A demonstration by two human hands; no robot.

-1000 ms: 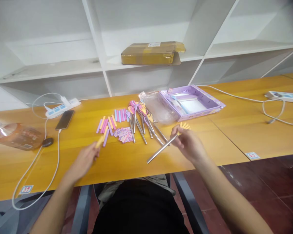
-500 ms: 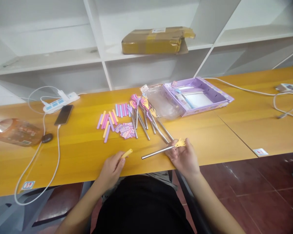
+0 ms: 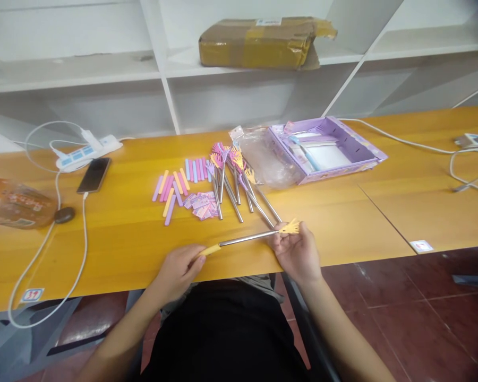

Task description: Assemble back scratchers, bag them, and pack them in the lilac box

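My left hand (image 3: 182, 268) is closed round a yellow tube (image 3: 210, 250), whose right end meets the tip of a metal rod (image 3: 247, 238). At the rod's other end is a yellow hand-shaped head (image 3: 290, 227), and my right hand (image 3: 298, 252) grips it there with its fingers. Behind my hands lies a pile of metal rods (image 3: 233, 204) with pink, purple and yellow hand-shaped heads. Left of the pile are several coloured tubes (image 3: 170, 193) and small printed cards (image 3: 203, 204).
A purple box (image 3: 334, 167) and clear plastic bags (image 3: 266, 159) lie behind the pile. A phone (image 3: 94, 175), power strip (image 3: 90, 154), white cable (image 3: 83, 244) and orange bottle (image 3: 19, 204) are at the left. A cardboard box (image 3: 258, 45) sits on the shelf.
The rod's tip and the yellow tube, apart before, now meet end to end. The camera view has shifted slightly.
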